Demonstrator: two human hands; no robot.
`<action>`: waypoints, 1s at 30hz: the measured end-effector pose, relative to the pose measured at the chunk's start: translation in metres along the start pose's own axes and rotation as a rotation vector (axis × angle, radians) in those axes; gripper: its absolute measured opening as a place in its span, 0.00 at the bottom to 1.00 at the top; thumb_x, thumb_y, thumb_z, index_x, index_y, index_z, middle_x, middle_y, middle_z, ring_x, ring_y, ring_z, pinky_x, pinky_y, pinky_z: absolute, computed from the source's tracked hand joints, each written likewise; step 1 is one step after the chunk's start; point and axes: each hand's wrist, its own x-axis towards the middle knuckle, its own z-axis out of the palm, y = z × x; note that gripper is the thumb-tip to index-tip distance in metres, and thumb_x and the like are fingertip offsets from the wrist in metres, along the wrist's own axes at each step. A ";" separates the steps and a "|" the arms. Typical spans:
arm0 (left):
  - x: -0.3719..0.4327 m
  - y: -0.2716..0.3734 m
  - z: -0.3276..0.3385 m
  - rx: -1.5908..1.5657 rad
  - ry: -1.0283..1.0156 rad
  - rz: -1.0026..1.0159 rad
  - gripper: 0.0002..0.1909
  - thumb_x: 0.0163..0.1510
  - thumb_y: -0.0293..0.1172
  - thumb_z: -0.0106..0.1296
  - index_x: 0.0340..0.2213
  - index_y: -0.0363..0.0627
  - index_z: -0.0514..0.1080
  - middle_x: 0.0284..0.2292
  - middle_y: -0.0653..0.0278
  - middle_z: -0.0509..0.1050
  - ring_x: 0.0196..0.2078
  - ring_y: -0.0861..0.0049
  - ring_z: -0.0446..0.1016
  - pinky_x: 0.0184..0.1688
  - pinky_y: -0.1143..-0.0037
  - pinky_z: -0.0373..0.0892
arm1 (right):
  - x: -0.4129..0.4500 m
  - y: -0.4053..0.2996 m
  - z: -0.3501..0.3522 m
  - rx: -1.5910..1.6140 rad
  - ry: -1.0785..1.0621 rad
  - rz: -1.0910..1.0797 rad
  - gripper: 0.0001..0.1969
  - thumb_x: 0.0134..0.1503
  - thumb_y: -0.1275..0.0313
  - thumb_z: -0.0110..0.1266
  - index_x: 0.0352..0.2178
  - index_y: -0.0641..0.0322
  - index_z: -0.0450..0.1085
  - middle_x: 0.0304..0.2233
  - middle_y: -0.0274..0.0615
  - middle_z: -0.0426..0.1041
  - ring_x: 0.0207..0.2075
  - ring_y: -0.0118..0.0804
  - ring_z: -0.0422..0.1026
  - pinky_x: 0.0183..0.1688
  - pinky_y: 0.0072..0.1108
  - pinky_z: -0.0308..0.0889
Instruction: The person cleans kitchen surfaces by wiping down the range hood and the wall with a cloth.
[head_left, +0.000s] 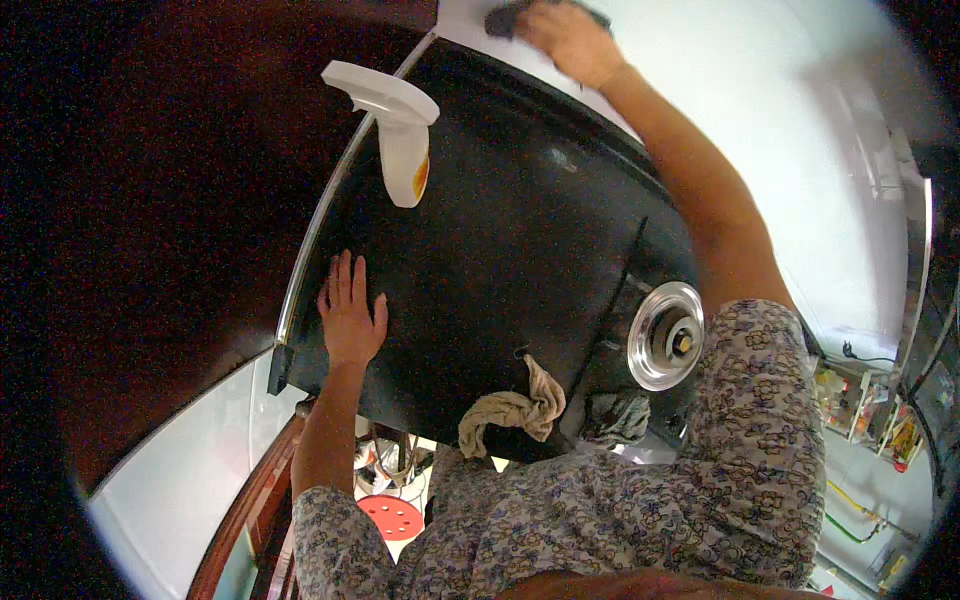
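Note:
My left hand (349, 319) rests palm down on the black countertop (487, 247), close to its left edge, fingers extended and holding nothing. At the top of the view my right hand (574, 41) presses a dark cloth or pad (502, 21) against the white wall (697, 82); the hand is slightly blurred. A white spray bottle (405, 161) stands on the counter beyond my left hand. Over the front edge hangs a twisted beige cloth (517, 409), with a crumpled dark grey cloth (616, 420) to its right.
A round metal stove burner (643, 352) sits under my right arm. Metal trim (319, 214) runs along the counter's left edge. Below are a red perforated stool (391, 517) and a wooden frame (240, 517). Racks with small items (855, 394) stand at right, near a plug and cord (849, 351).

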 end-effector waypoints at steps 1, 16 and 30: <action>-0.003 -0.002 -0.003 0.007 -0.003 -0.007 0.30 0.52 0.39 0.40 0.55 0.45 0.49 0.57 0.59 0.48 0.59 0.63 0.48 0.55 0.61 0.50 | -0.019 -0.014 0.016 -0.002 -0.002 0.025 0.13 0.49 0.74 0.41 0.36 0.58 0.69 0.39 0.39 0.68 0.43 0.40 0.65 0.45 0.27 0.60; -0.008 -0.003 0.000 -0.019 0.040 -0.017 0.30 0.52 0.41 0.39 0.55 0.45 0.50 0.57 0.59 0.48 0.60 0.64 0.47 0.55 0.60 0.50 | -0.179 -0.050 -0.118 0.036 -0.635 0.388 0.12 0.40 0.78 0.49 0.30 0.56 0.71 0.35 0.35 0.68 0.45 0.39 0.62 0.46 0.29 0.57; -0.003 -0.005 -0.008 0.055 0.061 -0.026 0.29 0.53 0.40 0.38 0.55 0.46 0.50 0.57 0.61 0.49 0.60 0.64 0.47 0.56 0.60 0.48 | -0.065 -0.035 -0.032 -0.209 -0.238 0.120 0.19 0.49 0.73 0.41 0.45 0.51 0.64 0.40 0.36 0.63 0.43 0.36 0.62 0.44 0.24 0.59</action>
